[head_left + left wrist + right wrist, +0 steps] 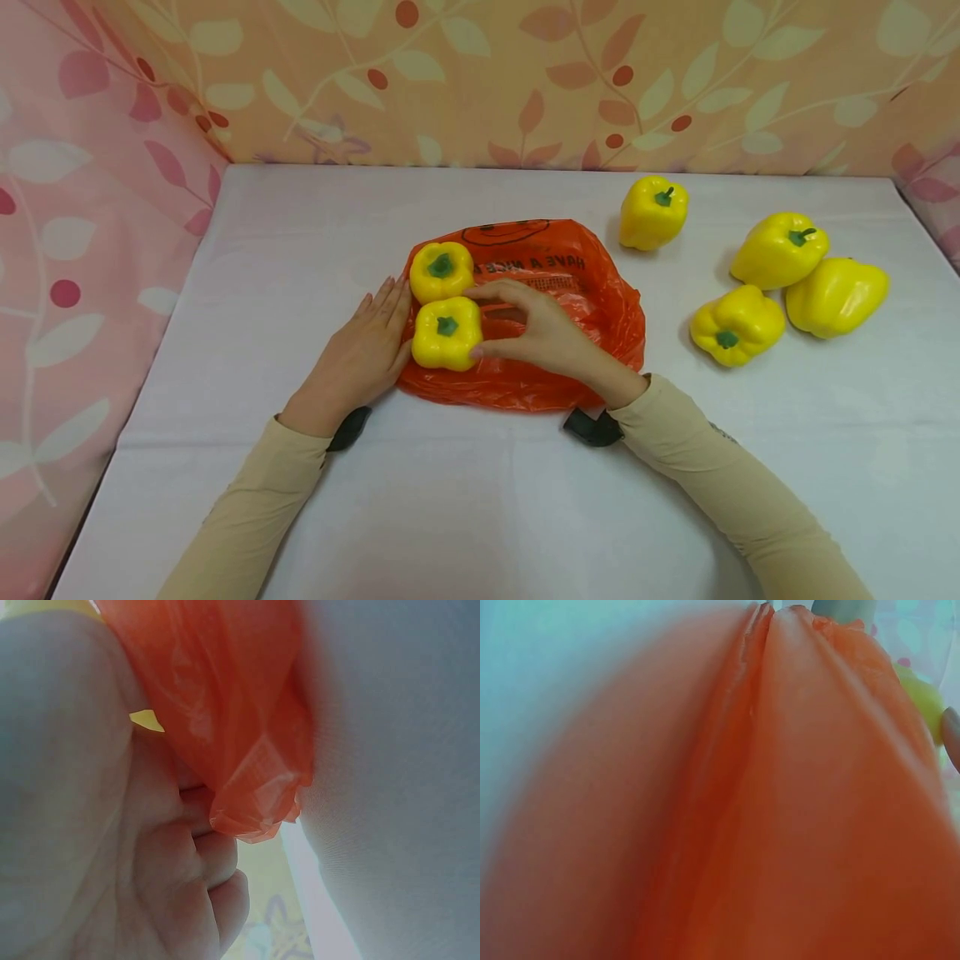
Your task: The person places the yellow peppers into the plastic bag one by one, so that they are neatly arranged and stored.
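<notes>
Two yellow bell peppers stand upright, one behind the other, on the left part of a red plastic bag [577,325] lying flat. My right hand [551,329] holds the near bell pepper [447,350] from its right side, thumb at the front and fingertips at the back. The far bell pepper [431,287] sits right behind it. Along the bag's left edge lies my left hand [363,354], fingers extended and beside the peppers. Bag folds [240,750] hang by the left fingers in the left wrist view. The bag [817,825] fills most of the right wrist view.
To the right are more yellow bell peppers: one at the back [651,218] and a group of three, including the nearest [735,329]. A white cloth [465,500] covers the table. Patterned fabric [487,83] rises behind and at the sides.
</notes>
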The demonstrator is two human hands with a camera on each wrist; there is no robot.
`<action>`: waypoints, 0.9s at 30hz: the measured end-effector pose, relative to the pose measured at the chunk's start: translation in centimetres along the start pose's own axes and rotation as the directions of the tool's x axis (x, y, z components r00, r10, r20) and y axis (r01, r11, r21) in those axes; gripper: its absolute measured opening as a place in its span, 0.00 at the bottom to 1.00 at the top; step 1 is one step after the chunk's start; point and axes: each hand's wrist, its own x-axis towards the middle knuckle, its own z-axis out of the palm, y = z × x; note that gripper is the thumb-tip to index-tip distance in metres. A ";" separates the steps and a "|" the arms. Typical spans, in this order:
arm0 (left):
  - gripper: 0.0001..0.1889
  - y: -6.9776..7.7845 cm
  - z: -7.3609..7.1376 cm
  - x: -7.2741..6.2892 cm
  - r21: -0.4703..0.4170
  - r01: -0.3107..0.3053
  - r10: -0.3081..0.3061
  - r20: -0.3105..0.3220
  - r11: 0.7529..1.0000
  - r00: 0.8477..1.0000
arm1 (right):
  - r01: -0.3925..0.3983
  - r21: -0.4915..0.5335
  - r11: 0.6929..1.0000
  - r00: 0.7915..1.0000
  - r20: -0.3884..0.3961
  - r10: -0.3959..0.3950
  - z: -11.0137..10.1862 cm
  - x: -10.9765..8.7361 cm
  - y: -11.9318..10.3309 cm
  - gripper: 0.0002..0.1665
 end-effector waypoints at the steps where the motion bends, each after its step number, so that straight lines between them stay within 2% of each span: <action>1: 0.36 0.0 0.0 0.0 0.000 -0.001 0.001 -0.001 1.000 1.000 | 0.001 0.006 1.000 1.000 0.000 -0.001 0.0 0.0 0.0 0.37; 9: 0.37 0.0 0.1 0.0 0.003 0.001 -0.001 -0.004 1.000 1.000 | 0.004 0.032 0.999 1.000 0.006 -0.004 -0.1 0.0 0.0 0.37; 27: 0.37 0.1 0.0 -0.1 0.001 0.002 -0.002 -0.004 1.000 1.000 | 0.011 0.014 1.000 1.000 0.000 -0.011 -0.8 -0.2 -0.2 0.35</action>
